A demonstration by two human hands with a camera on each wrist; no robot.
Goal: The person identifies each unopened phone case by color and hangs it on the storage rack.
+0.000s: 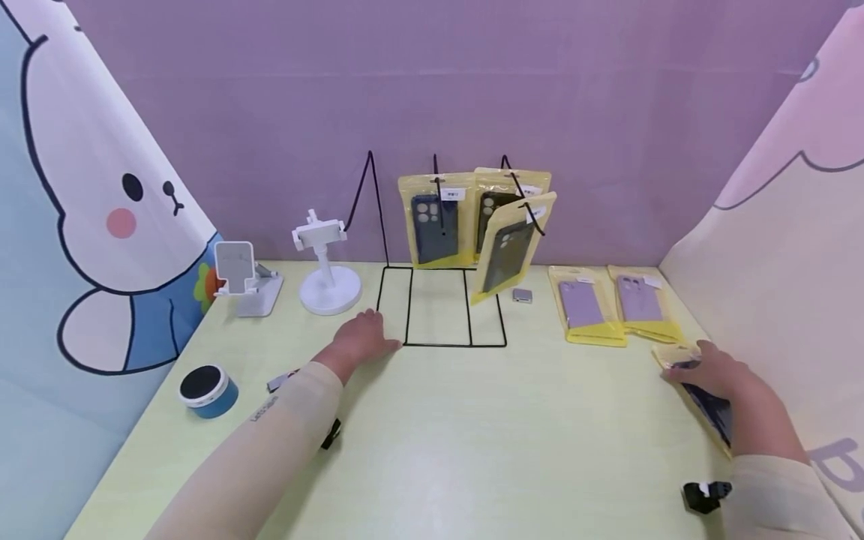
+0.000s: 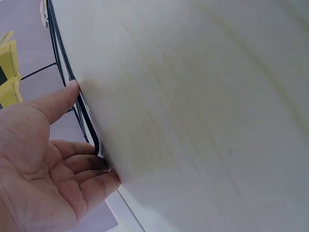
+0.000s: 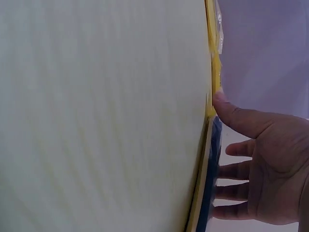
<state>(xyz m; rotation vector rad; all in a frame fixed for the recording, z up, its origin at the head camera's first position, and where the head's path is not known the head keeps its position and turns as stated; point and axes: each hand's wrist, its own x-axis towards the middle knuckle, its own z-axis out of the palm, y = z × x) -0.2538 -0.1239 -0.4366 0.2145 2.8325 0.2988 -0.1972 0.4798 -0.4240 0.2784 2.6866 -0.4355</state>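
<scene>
A black wire display rack (image 1: 439, 346) stands mid-table, its base flat and prongs rising at the back. My left hand (image 1: 361, 337) holds the rack's front left corner; in the left wrist view the thumb (image 2: 72, 89) touches one bar and the bent fingers (image 2: 99, 188) meet the corner. Several bagged phone cases (image 1: 435, 229) hang from the prongs, the front one (image 1: 509, 259) tilted. At the right edge my right hand (image 1: 715, 371) touches a dark phone case in a yellow bag (image 1: 712, 409), fingers fairly straight in the right wrist view and thumb (image 3: 231, 113) at the bag's edge.
Two bagged purple phone cases (image 1: 580, 304) (image 1: 640, 298) lie at the back right. A small grey piece (image 1: 522, 295) is right of the rack. At the left stand two white phone stands (image 1: 331, 291) (image 1: 259, 294) and a blue round jar (image 1: 209, 394). A purple cloth (image 1: 607, 135) hangs behind.
</scene>
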